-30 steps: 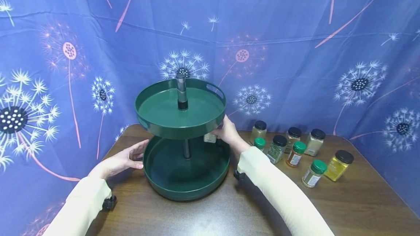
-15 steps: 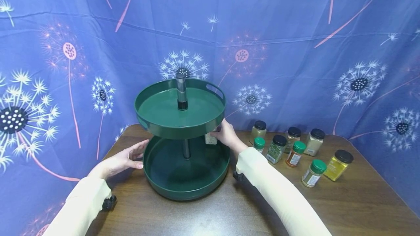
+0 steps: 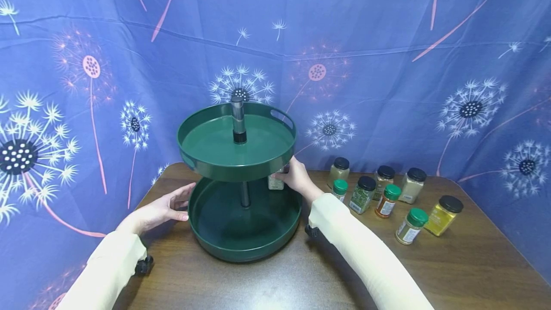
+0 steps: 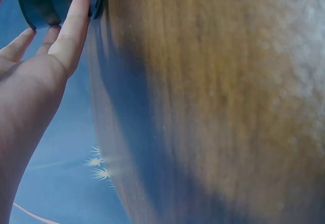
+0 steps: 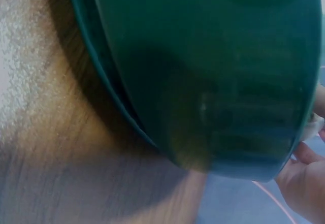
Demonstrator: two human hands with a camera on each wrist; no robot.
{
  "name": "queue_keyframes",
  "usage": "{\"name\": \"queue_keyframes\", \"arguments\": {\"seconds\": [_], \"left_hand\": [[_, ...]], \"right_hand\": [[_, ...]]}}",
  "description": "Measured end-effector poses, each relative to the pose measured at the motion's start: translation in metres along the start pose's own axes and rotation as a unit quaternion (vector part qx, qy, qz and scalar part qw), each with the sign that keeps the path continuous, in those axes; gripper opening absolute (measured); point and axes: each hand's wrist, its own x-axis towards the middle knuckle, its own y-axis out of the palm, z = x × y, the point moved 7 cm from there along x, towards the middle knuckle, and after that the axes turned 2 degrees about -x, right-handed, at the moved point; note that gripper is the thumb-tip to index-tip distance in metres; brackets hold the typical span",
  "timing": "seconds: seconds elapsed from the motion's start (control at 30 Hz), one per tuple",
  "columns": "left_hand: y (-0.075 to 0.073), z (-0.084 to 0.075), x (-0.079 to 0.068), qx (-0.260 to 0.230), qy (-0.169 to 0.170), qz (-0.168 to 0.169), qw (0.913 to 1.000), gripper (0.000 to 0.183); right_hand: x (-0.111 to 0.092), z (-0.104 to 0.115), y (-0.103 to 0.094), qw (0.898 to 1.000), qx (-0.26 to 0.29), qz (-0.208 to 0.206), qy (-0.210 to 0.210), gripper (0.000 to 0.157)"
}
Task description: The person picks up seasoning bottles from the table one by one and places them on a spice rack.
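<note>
A green two-tier round tray stand (image 3: 245, 252) with a metal centre post stands on the table. My right hand (image 3: 298, 177) reaches between the tiers from the right and grips a spice jar (image 3: 276, 183) with pale contents, over the back right of the lower tier. The upper tier hides the jar's top, and whether its base touches the tray I cannot tell. My left hand (image 3: 161, 209) rests its fingertips against the left side of the lower tier, fingers relaxed. In the left wrist view the fingers (image 4: 73, 28) touch the tray's wall.
Right of the stand are several spice jars: green-lidded ones such as an orange-red jar (image 3: 387, 201) and a tan jar (image 3: 411, 226), and black-lidded ones such as a herb jar (image 3: 362, 196) and a yellow jar (image 3: 444, 216). A blue patterned cloth (image 3: 366, 37) hangs behind the wooden table (image 3: 336, 271).
My right hand has shifted down slightly with the spice jar, which shows a little more below the upper tier. The left hand and the stand stay about where they were.
</note>
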Motion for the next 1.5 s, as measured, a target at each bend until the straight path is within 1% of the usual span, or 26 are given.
{"name": "queue_keyframes", "arguments": {"seconds": [0.2, 0.47, 0.7, 0.77, 0.9, 1.13, 1.4, 1.47, 1.5], "left_hand": [[-0.001, 0.001, 0.000, -0.010, -0.010, -0.001, 0.9999, 0.093], [-0.001, 0.003, 0.000, -0.024, -0.009, -0.002, 0.9997, 0.094], [-0.001, 0.002, 0.000, -0.023, -0.001, 0.002, 0.9997, 0.093], [-0.001, 0.002, -0.001, -0.024, 0.002, 0.004, 0.9997, 0.092], [0.000, 0.002, -0.001, -0.026, 0.004, 0.009, 0.9996, 0.091], [-0.001, 0.002, -0.001, -0.022, -0.005, 0.003, 0.9998, 0.091], [0.001, 0.000, -0.002, -0.021, -0.006, 0.002, 0.9998, 0.093], [0.001, 0.000, -0.002, -0.019, -0.005, 0.002, 0.9998, 0.093], [0.001, -0.001, -0.002, -0.019, -0.004, 0.002, 0.9998, 0.093]], "right_hand": [[0.000, -0.001, 0.001, 1.000, -0.005, 0.001, 0.001, 0.068], [0.001, -0.001, 0.002, 1.000, -0.008, -0.001, -0.008, 0.067], [0.003, 0.003, -0.005, 0.999, -0.034, -0.005, -0.023, 0.052], [0.003, 0.005, -0.008, 0.999, -0.032, 0.001, -0.030, 0.051], [0.002, 0.008, -0.011, 0.999, -0.027, 0.016, -0.030, 0.056], [0.002, 0.013, -0.021, 0.998, -0.053, 0.021, -0.026, 0.067], [-0.001, 0.020, -0.037, 0.998, -0.024, 0.064, 0.016, 0.081], [-0.003, 0.022, -0.042, 0.997, -0.019, 0.070, 0.022, 0.081], [-0.004, 0.023, -0.045, 0.997, -0.015, 0.072, 0.024, 0.077]]}}
